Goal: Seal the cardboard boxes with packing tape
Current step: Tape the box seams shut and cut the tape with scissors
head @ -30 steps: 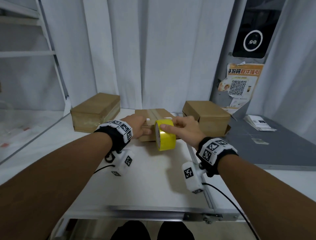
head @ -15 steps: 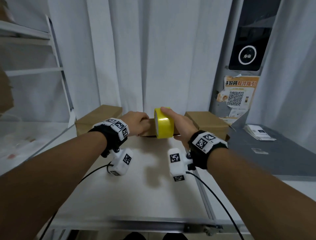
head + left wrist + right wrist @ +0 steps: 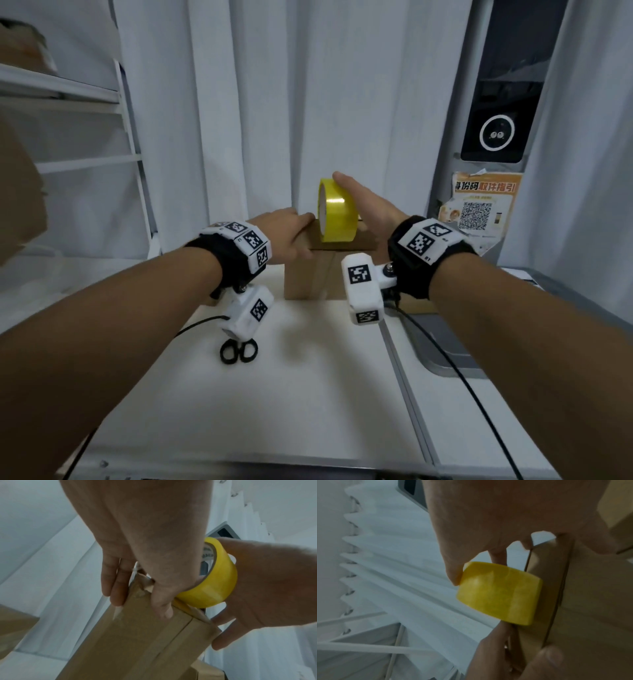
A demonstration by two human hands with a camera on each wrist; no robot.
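- The left hand (image 3: 286, 233) is gripping the brown cardboard box (image 3: 310, 279) on the white table (image 3: 274, 394), steadying it.
- The right hand (image 3: 368, 205) is clasping the yellow packing-tape roll (image 3: 337, 214) against the box top, likely laying tape along it.

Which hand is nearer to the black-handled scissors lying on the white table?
The left hand. It grips the brown cardboard box up beyond the black-handled scissors; the right hand, holding the yellow tape roll, lies farther right.
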